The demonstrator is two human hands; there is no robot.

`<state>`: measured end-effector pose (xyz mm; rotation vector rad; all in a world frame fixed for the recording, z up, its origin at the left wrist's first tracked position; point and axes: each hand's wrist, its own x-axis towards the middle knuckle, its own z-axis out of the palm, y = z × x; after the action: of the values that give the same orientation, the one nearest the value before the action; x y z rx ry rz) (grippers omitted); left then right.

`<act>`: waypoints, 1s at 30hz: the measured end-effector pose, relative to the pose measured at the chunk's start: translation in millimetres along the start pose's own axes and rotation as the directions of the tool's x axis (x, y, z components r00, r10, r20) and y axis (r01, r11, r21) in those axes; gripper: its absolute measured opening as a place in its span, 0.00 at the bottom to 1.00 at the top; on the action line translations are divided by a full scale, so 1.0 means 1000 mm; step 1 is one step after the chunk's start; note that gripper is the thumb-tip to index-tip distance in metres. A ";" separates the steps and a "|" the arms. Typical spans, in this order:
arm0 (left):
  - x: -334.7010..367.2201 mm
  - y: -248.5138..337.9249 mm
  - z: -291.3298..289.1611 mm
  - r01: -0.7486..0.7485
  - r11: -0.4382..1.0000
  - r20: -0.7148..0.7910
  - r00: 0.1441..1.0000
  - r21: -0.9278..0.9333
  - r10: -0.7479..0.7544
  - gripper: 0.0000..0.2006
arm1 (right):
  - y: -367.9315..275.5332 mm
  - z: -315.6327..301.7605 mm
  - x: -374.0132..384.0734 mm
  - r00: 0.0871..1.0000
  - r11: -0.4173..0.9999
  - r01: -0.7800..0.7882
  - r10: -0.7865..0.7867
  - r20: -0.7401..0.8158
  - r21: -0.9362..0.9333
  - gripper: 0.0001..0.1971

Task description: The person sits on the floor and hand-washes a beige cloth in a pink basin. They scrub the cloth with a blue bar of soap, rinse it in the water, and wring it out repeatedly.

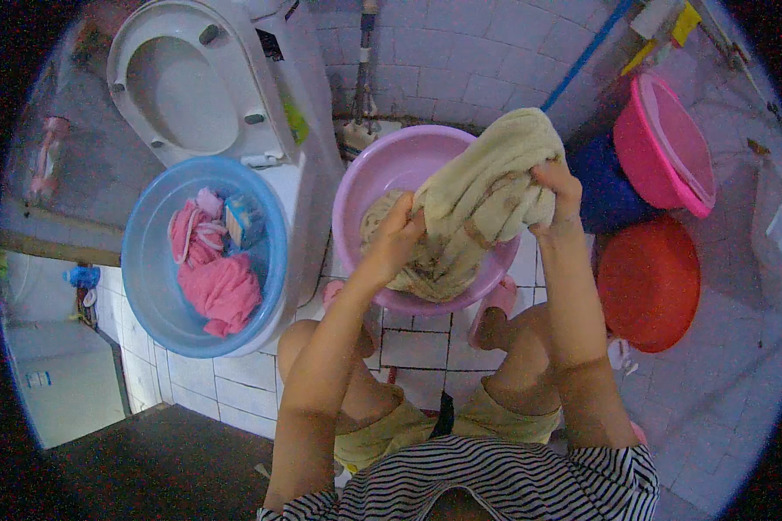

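Observation:
A pale yellow-green towel, bunched and thick with a few darker patches, hangs between my hands over a pink-purple basin. My left hand is closed on its left edge, above the basin's near-left part. Higher up on the right, my right hand grips the other side. The towel's lower folds droop into the basin and hide much of its inside. A beige patterned cloth shows in the basin beside my left hand.
Left, a blue basin holds pink cloths and a blue packet, close to a toilet with its lid raised. Right are a pink basin, a dark blue bucket and a red basin. A mop leans behind.

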<state>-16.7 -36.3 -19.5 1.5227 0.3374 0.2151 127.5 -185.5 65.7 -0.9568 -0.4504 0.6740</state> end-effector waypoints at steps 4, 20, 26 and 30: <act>-0.014 0.021 -0.001 -0.022 0.946 0.007 1.000 -0.323 0.026 0.10 | -0.001 -0.015 0.004 1.000 0.990 -0.025 0.025 0.005 0.141 0.25; -0.008 0.018 -0.039 0.040 0.994 -0.085 0.995 -0.097 -0.048 0.11 | -0.018 -0.033 0.014 0.995 0.995 -0.098 0.098 -0.024 -0.019 0.18; -0.013 0.035 -0.022 0.047 0.804 0.056 0.998 -0.593 -0.017 0.15 | -0.007 -0.032 0.016 0.993 0.998 -0.056 0.058 -0.102 0.021 0.18; -0.008 0.037 -0.016 -0.064 0.609 0.058 0.982 -0.791 0.178 0.20 | -0.004 -0.034 0.019 0.993 0.993 -0.111 0.112 -0.025 0.041 0.18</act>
<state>-27.0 -22.6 18.0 0.6560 0.0022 0.3189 163.5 -193.4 53.1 -0.9579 -0.3610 0.7672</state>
